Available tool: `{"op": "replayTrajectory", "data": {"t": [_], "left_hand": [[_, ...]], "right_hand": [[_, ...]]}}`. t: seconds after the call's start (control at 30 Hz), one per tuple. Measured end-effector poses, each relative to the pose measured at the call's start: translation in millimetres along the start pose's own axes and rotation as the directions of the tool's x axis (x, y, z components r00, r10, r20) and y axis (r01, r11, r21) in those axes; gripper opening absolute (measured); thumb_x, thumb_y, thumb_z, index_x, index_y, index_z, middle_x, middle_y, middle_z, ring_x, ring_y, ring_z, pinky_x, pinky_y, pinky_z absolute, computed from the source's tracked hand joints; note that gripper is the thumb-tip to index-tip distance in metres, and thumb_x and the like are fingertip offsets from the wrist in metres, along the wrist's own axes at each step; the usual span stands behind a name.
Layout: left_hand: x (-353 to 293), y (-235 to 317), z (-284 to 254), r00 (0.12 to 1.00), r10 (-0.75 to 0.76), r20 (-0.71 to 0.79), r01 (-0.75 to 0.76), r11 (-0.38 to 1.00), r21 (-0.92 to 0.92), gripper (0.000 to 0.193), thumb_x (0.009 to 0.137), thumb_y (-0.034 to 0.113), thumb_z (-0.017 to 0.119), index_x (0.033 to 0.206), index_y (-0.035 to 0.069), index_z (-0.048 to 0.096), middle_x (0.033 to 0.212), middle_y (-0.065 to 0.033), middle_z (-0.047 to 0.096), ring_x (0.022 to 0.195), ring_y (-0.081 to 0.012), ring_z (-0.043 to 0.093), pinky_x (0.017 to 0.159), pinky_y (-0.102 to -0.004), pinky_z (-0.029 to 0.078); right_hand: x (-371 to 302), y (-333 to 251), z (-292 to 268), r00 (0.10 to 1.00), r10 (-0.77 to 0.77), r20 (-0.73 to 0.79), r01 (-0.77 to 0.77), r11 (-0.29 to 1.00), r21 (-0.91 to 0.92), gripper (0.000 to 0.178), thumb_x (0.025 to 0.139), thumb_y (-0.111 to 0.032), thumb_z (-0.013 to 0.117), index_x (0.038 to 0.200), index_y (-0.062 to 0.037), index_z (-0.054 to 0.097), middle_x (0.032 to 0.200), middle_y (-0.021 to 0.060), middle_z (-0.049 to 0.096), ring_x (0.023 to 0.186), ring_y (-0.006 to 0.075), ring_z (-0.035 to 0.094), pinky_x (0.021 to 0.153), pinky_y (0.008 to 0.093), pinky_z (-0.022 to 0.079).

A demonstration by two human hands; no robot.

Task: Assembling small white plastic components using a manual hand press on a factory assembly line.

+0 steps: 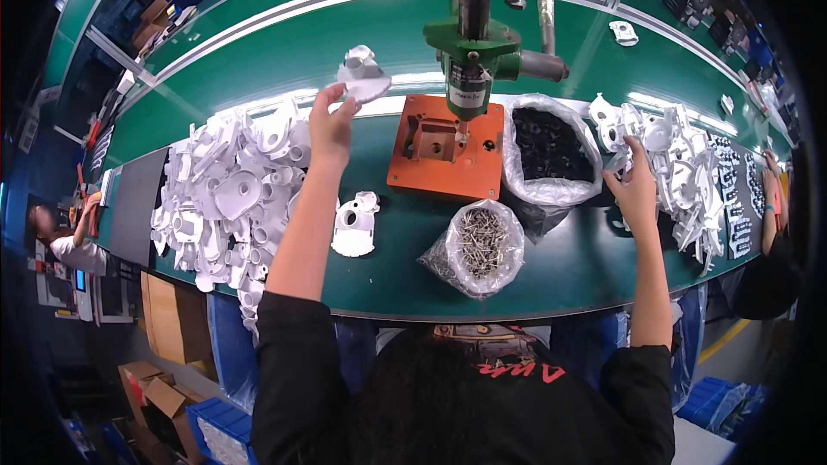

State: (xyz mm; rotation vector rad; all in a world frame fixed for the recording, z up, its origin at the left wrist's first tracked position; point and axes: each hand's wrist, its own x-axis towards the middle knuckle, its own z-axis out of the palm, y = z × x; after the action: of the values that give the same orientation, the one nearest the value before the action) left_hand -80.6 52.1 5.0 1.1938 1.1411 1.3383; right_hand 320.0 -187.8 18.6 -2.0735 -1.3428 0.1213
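At the left, my left hand (332, 131) is raised over the table's far side. Its thumb and fingers pinch the lower edge of a white plastic housing part (367, 82), which has a round tube on it. My right hand (636, 189) is beside the right heap of white plastic parts (682, 159), thumb and forefinger apart, with nothing seen between them. Between my hands sits an orange fixture block (411, 174) with a recessed pocket. A green press head (468, 77) stands over it, its tip close to the block. One loose white part (353, 228) lies left of the block.
A large heap of white parts (237, 194) covers the table's left. Clear bags of black pieces (551, 151) and metal screws (484, 245) stand right of and before the block. A green belt (284, 52) runs behind, carrying a white part (623, 33). Other people work at both sides.
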Motion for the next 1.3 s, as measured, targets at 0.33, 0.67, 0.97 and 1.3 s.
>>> {"op": "replayTrajectory", "data": {"t": [0.33, 0.67, 0.97, 1.3], "left_hand": [[-91, 53, -34, 0.906, -0.192, 0.378, -0.362, 0.116, 0.925, 0.047, 0.086, 0.035, 0.061, 0.118, 0.003, 0.050, 0.090, -0.0250, 0.064, 0.084, -0.0406, 0.062, 0.073, -0.0449, 0.049], [-130, 52, -60, 0.854, -0.198, 0.482, -0.387, 0.379, 0.841, 0.030, 0.088, 0.016, 0.056, 0.112, 0.001, 0.048, 0.077, -0.0163, 0.059, 0.058, -0.0258, 0.055, 0.056, -0.0369, 0.045], [-203, 86, 54, 0.673, 0.097, 0.733, 0.072, 0.978, -0.195, 0.028, 0.094, 0.004, 0.053, 0.121, 0.001, 0.047, 0.103, -0.0076, 0.058, 0.086, -0.0089, 0.056, 0.072, -0.0239, 0.048], [-208, 71, 50, 0.691, 0.122, 0.712, -0.132, 0.990, -0.042, 0.029, 0.094, 0.007, 0.054, 0.122, 0.000, 0.047, 0.103, -0.0083, 0.058, 0.090, -0.0128, 0.059, 0.077, -0.0259, 0.048]], "right_hand": [[-1, 47, -4, 0.959, 0.015, -0.281, 0.050, 0.973, 0.224, 0.065, 0.083, -0.020, 0.071, 0.134, -0.0023, 0.035, 0.117, 0.0132, 0.056, 0.086, 0.0142, 0.053, 0.076, 0.0281, 0.044], [5, -12, -32, 0.894, -0.122, -0.432, 0.357, 0.777, 0.519, 0.067, 0.087, -0.013, 0.064, 0.141, -0.0038, 0.026, 0.127, 0.0185, 0.049, 0.115, 0.0228, 0.050, 0.097, 0.0354, 0.041], [-87, -143, 0, 0.872, -0.423, 0.245, 0.052, 0.578, 0.814, 0.091, 0.078, -0.033, 0.077, 0.146, -0.0010, 0.024, 0.127, 0.0167, 0.054, 0.113, 0.0236, 0.056, 0.099, 0.0356, 0.042], [-94, -145, -1, 0.823, -0.322, 0.468, -0.243, 0.546, 0.802, 0.081, 0.080, -0.020, 0.076, 0.144, -0.0001, 0.028, 0.129, 0.0144, 0.052, 0.115, 0.0207, 0.054, 0.100, 0.0353, 0.041]]}}
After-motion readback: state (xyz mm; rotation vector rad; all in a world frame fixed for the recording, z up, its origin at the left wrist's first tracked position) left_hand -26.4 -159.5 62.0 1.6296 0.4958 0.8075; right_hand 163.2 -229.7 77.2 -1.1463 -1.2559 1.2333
